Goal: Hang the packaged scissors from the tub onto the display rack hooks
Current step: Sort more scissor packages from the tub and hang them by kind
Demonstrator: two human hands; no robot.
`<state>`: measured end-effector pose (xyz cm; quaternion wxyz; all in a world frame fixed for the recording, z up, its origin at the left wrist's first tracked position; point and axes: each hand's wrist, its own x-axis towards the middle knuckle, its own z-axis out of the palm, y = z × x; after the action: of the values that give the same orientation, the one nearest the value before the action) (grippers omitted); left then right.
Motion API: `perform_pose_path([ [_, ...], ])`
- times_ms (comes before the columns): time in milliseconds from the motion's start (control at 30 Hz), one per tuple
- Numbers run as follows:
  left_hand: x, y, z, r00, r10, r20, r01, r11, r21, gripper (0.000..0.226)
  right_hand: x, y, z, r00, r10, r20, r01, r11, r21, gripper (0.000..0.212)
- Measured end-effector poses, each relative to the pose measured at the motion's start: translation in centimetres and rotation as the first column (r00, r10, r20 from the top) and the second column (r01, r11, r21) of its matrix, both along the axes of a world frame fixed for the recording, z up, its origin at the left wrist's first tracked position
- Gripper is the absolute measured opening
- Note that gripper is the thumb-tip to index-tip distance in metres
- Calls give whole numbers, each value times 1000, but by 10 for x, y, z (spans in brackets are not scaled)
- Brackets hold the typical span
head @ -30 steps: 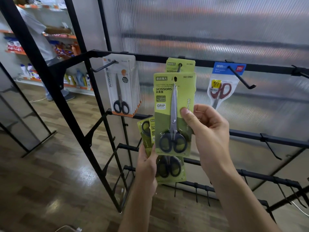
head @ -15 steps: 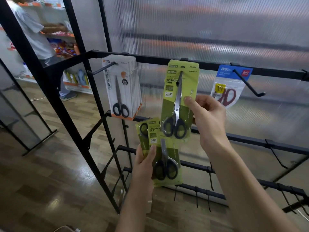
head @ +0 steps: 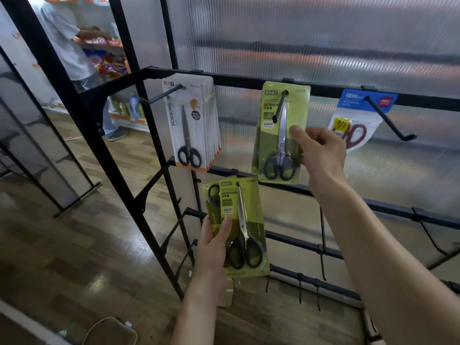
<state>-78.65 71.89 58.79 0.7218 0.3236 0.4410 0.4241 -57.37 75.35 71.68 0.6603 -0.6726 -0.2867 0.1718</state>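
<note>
The right hand (head: 321, 151) is pinching the right edge of a green scissors pack (head: 281, 133), thumb on the front face and fingers curling behind it. That pack is sitting on the middle hook (head: 280, 107), whose rod is passing through the hole at the card's top and pointing out toward the viewer; the pack's long axis is hanging close to vertical, tilting slightly, with the handles at the bottom. The left hand (head: 214, 242) is waiting below and to the left of the right one, gripping a small fan of more green packs (head: 239, 227), thumb across the front card, blades pointing up and hang holes uppermost. The tub is not in view.

The next pack appears to be the front card in the left hand, and the hook tip is lying up and to the right of it, just beside the right hand's thumb. So the right hand is the nearer one for threading, once it is letting go.

Outward to the left a stack of white scissors packs (head: 191, 125) is hanging, and to the right a blue-headed pack (head: 358, 120) behind an angled hook (head: 390, 120). A person (head: 67, 46) is standing far off, upper left
</note>
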Motion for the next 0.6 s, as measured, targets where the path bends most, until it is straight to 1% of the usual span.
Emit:
perform_pose_path([
  [133,-7,-6,-1,1000,8,20,-8,999,-39,25,1,-14,-9,999,2,-47,-2,1000,-2,17],
  [233,-9,-10,-2,999,17,28,-16,999,-47,25,-5,-36,-19,999,-21,-30,21,999,-24,33],
  [267,-9,-11,-2,999,23,30,-22,999,-40,25,-10,-46,-25,1000,3,-22,-4,1000,-31,36],
  [333,-9,-13,-2,999,24,49,-23,1000,-22,25,-20,-64,-43,994,113,-7,-113,989,-93,37],
  [433,-5,-15,-4,998,5,61,-5,1000,-7,26,-37,-88,-70,951,304,-62,-310,920,-239,41],
  [500,1,-18,-5,997,-28,70,26,999,18,33,-48,-97,-84,923,371,-102,-384,869,-311,44],
  [533,4,-21,-4,997,-47,66,45,998,34,38,-52,-101,-89,915,390,-107,-402,851,-338,43],
  [600,10,-26,-4,996,-76,55,73,995,69,43,-59,-107,-95,907,406,-111,-419,841,-342,30],
])
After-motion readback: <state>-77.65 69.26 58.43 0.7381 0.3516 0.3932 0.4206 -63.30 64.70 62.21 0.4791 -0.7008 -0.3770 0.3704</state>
